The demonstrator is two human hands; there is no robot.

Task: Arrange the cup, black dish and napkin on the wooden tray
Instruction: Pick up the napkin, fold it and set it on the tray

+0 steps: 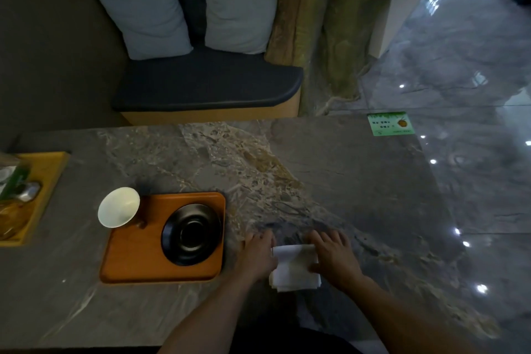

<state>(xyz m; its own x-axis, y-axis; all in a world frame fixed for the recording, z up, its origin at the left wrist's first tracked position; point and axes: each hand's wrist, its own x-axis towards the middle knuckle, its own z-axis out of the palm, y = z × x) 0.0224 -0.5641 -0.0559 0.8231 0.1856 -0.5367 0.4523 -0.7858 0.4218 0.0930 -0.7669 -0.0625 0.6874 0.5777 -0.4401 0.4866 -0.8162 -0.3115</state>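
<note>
tray: one wooden tray (135, 264) on the grey marble tabletop (344, 181), left of both hands
cup: one white cup (118, 211), sitting at the tray's far left corner, rim hanging a bit over the edge
dish: one black dish (191, 234) on the right half of the tray, well apart from the cup
napkin: one white napkin (294, 267), folded, lying on the tabletop just right of the tray, not on it
left hand (260, 256): flat on the napkin's left edge, fingers together, pressing down rather than pinching
right hand (334, 257): flat on the napkin's right side, fingers slightly spread
extras: two pale cushions (146, 20) on the bench, one yellow tray (47, 169) of bits at far left, one green sticker (390, 123)
</note>
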